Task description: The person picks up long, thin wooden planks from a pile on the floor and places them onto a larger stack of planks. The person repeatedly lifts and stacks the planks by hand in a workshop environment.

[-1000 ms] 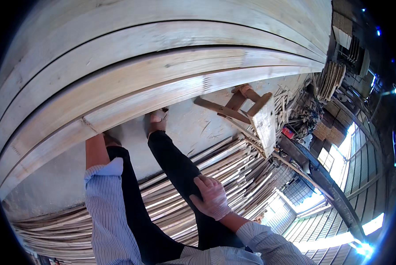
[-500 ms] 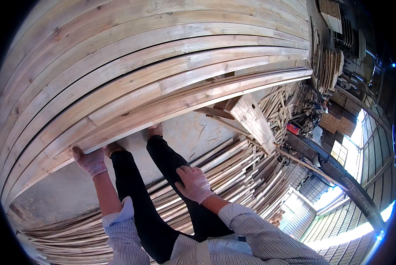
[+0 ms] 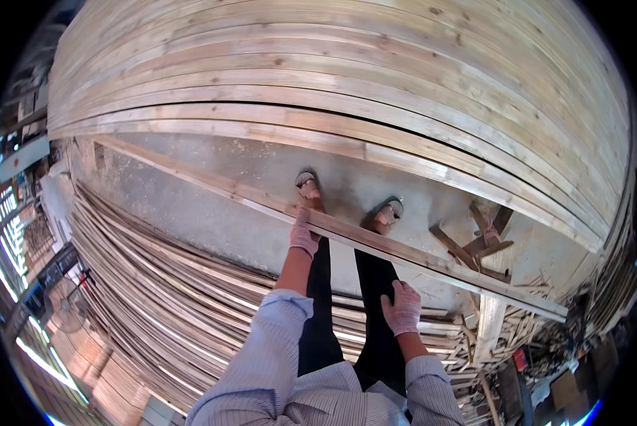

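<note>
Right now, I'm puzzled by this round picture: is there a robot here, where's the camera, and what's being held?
No robot: these are a person's own two hands, seemingly in thin pale gloves. The camera sits on their head looking down, and its wide fisheye lens bends straight edges. The left hand grips a long wooden plank, which crosses in front of the legs. The right hand holds nothing visible and is at the right thigh. Beyond the feet, pale boards lie side by side in a broad layer; nearer, many long strips lie in a pile.
</note>
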`<move>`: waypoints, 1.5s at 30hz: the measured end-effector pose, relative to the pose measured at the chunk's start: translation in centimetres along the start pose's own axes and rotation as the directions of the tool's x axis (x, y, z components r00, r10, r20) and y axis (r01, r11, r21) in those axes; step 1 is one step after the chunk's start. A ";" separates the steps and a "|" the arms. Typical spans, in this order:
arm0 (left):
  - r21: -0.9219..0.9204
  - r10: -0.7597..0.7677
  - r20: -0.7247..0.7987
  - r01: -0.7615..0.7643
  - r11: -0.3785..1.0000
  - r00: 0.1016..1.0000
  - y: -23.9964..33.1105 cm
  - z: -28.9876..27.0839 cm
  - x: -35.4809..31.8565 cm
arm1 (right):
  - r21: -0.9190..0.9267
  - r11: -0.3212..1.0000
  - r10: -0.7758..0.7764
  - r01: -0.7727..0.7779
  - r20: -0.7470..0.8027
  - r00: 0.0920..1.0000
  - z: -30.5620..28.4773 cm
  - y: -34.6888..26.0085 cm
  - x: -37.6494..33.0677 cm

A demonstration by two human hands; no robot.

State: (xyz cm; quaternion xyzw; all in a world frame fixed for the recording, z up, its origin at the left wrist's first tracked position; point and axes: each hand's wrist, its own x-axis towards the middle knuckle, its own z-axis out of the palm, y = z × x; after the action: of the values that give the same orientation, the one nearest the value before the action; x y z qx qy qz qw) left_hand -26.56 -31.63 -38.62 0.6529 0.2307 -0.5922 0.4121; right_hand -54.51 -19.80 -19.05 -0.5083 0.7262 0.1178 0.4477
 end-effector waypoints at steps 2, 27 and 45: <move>0.002 -0.003 -0.065 0.003 1.000 0.998 -3.6 0.0 -2.1 | 0.020 1.000 0.003 -0.003 -0.026 1.000 -0.7 4.3 -2.1; -0.246 -0.092 0.243 0.153 0.957 0.966 4.1 -15.4 -29.1 | -0.461 0.881 -0.026 -0.106 -0.272 0.962 -12.9 20.1 -39.7; 0.253 0.089 0.101 -0.112 0.961 0.991 -8.7 -22.7 -39.2 | -0.634 0.695 0.224 -0.340 -0.259 0.940 -8.5 31.2 -48.8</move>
State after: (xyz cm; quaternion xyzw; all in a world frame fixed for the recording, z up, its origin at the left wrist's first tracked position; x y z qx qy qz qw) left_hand -27.71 -1.11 -4.04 0.6849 0.0997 -0.6240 0.3628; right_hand -81.30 19.94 14.53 -0.5247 0.7381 0.3963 0.1510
